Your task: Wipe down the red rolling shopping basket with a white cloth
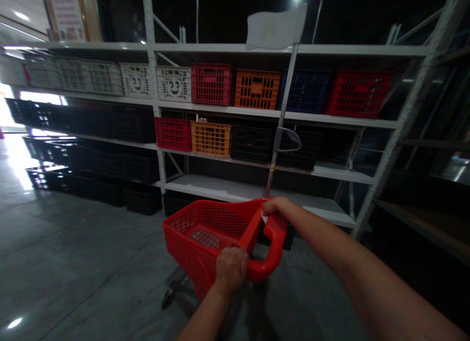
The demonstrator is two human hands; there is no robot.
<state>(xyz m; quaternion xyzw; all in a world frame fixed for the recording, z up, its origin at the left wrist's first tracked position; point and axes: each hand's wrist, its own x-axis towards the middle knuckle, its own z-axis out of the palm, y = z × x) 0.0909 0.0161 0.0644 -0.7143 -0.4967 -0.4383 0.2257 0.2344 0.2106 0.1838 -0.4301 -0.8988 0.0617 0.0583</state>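
Down low, a red plastic basket cart [205,233] with mesh walls and a thick looped handle stands on smooth grey floor [73,262]. Left hand [230,268] is closed over the handle's near bar; right hand [276,206] seems pinched on the pole [282,121] at the rim. Metal shelving [257,189] with slotted crates [257,89] stands close ahead; open floor lies leftward.

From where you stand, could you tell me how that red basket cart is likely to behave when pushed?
The red basket cart looks empty, so it is probably light. A wheel shows beneath it, so it should roll readily on the smooth floor. The tall flag pole might make it sway.
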